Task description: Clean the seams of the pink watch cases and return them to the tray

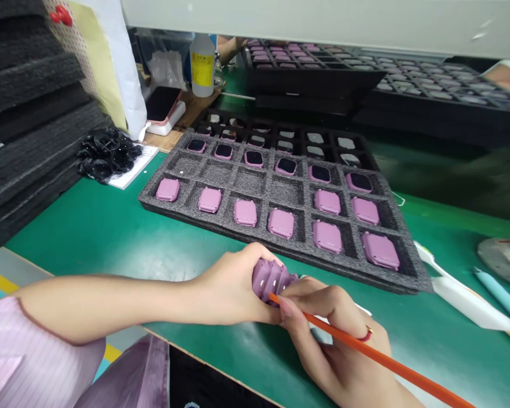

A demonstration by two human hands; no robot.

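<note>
My left hand (233, 283) is closed around a small stack of purple watch cases (267, 279), held just above the green table. An orange stick (357, 343) is pinched in my right hand (344, 340), and its tip meets the side of those cases. Whether the tip is a brush or plain, I cannot make out. Beyond my hands lies a dark grey foam tray (221, 224). Its front compartments hold purple watch cases (245, 212) lying back up. Farther back sit watches with black screens (254, 158). Several compartments between them show bare foam.
Stacked black foam (29, 113) rises at left, beside a heap of glossy black pieces (106, 153). A phone (164, 105) and a yellow-labelled bottle (203, 65) stand behind. To the right lie a white brush (467, 300) and a light-blue pen-like tool (501, 297).
</note>
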